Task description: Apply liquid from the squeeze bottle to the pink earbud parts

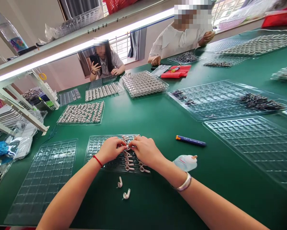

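Observation:
Both my hands meet over a transparent plastic tray [95,145] on the green table. My left hand [111,149], with a red cord at the wrist, has thumb and forefinger closed at a small white earbud shell [127,148]. From the other side my right hand [147,150], wearing a silver bangle, pinches at the same shell; the fingers partly cover it. Rows of similar white shells [129,168] with short stems lie in the tray's right part. Two loose shells, one upper [119,182] and one lower [126,194], rest on the table nearer to me.
A blue marker [190,141] and a translucent squeeze bottle [186,163] lie right of my hands. Trays flank me left [47,172] and right [253,143]. Filled trays [82,112] stand farther back. Two people sit across, one holding a phone [95,60]. A lit shelf [85,41] crosses overhead.

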{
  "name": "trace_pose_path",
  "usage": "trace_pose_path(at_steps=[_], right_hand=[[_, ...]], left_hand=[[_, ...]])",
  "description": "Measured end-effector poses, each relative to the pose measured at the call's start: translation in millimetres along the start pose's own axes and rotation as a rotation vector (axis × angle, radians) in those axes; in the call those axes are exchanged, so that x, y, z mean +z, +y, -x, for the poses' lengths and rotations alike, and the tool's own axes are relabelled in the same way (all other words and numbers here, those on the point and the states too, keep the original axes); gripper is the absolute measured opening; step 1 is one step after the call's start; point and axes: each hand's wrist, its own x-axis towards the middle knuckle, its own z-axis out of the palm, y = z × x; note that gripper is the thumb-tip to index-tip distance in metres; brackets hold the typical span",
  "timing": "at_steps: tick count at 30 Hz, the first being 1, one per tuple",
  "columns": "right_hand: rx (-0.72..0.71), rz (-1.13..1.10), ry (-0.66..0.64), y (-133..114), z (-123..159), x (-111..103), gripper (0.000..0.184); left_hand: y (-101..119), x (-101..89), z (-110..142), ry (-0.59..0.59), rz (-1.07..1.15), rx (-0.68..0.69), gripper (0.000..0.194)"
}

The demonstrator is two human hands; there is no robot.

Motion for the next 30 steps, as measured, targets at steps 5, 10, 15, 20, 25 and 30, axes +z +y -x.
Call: trace_pose_path(at_steps=[5,10,15,20,25,30], right_hand=[[-0.019,0.026,0.002,-0.7,0.6,3.0,0.026],[-0.035,0.045,0.029,-2.4,2.4,3.5,0.025],[-0.057,0.054,0.048,-3.7,4.4,2.8,0.024],[-0.059,0.06,0.054,-4.7,6.0,1.2,0.024],[-0.06,0.08,0.053,-6.6,7.5,-1.0,0.024],[-0.062,0.08,0.058,-7.1,7.1,0.2,0.023]], left_hand=[[7.4,5.1,-12.9,-0.054,-0.014,-0.02,0.014],[7.8,4.6,-18.6,-0.101,-0.039,-0.036,0.019],[7.5,3.9,-17.0,-0.098,-0.106,-0.012,0.02],[6.8,5.9,-12.4,-0.062,-0.182,0.008,0.024],[5.1,7.1,-10.2,-0.045,-0.214,0.005,0.021],[3.6,7.0,-13.4,-0.045,-0.198,-0.023,0.019]])
